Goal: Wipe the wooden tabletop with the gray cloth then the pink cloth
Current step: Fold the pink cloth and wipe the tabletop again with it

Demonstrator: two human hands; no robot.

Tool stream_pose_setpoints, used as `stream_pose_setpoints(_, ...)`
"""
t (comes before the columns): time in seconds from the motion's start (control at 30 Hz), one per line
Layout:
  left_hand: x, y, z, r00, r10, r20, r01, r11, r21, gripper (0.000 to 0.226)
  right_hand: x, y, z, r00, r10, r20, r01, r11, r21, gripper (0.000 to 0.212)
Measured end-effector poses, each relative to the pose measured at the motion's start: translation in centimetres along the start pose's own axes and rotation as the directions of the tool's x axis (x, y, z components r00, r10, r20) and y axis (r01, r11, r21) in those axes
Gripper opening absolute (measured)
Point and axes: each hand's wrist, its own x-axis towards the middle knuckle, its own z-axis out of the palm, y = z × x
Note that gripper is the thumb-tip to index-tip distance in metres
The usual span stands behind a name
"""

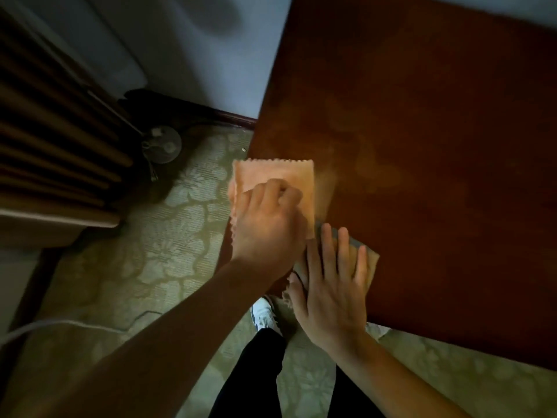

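The dark reddish wooden tabletop (437,140) fills the right half of the view. A folded pink cloth (286,175) with a zigzag edge lies at the table's near left corner and hangs slightly over the left edge. My left hand (268,227) is on top of it, fingers curled into the fabric. Just to its right, along the near edge, my right hand (331,285) presses flat with straight fingers on the gray cloth (373,260). Only a strip of the gray cloth shows past the fingertips.
Patterned floor (168,242) lies to the left of and below the table. A slatted wooden piece (54,140) stands at far left, with a small round object (162,144) beside it. A white cable (45,325) crosses the floor. My shoe (263,315) is by the table's edge.
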Motion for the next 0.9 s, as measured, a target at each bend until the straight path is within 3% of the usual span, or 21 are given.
stream_pose_setpoints(0.13,0.4,-3.4,0.5,0.992,0.032,0.121,-0.047,0.992,0.117,0.041,0.5,-1.1,0.5,1.0,-0.004,-0.027,0.002,0.999,-0.043,0.072)
stream_pose_setpoints(0.33,6.5,-2.7,3.0,0.989,0.074,0.129,-0.107,0.957,0.27,0.045,0.8,-1.6,1.4,0.995,-0.071,-0.067,0.068,0.997,-0.042,0.074)
stream_pose_setpoints(0.47,9.6,-1.2,3.6,0.986,0.091,0.14,-0.116,0.977,0.179,0.043,2.2,-4.3,1.4,0.995,-0.086,-0.047,0.088,0.995,0.051,0.076)
stream_pose_setpoints(0.6,12.6,-2.1,0.5,0.975,0.068,0.209,-0.054,0.996,-0.071,0.031,5.0,-7.0,-0.5,0.994,-0.1,0.053,0.092,0.986,0.141,0.078)
stream_pose_setpoints(0.7,11.5,-2.5,-2.3,0.996,-0.055,0.075,0.067,0.983,-0.17,0.029,5.5,-6.5,-2.6,0.995,-0.08,0.052,0.049,0.895,0.444,0.064)
stream_pose_setpoints(0.77,8.5,-2.3,-2.9,0.983,-0.169,-0.064,0.15,0.96,-0.235,0.032,5.3,-4.3,-4.3,0.987,0.094,-0.133,0.009,0.784,0.62,0.05)
stream_pose_setpoints(0.83,5.1,-1.7,-2.2,0.956,-0.243,-0.163,0.201,0.95,-0.24,0.037,6.8,-1.5,-5.3,0.927,0.238,-0.291,0.009,0.76,0.65,0.036)
stream_pose_setpoints(0.9,2.1,-0.9,-0.2,0.948,-0.274,-0.163,0.245,0.953,-0.176,0.042,10.2,0.3,-6.0,0.925,0.203,-0.32,0.019,0.819,0.573,0.029)
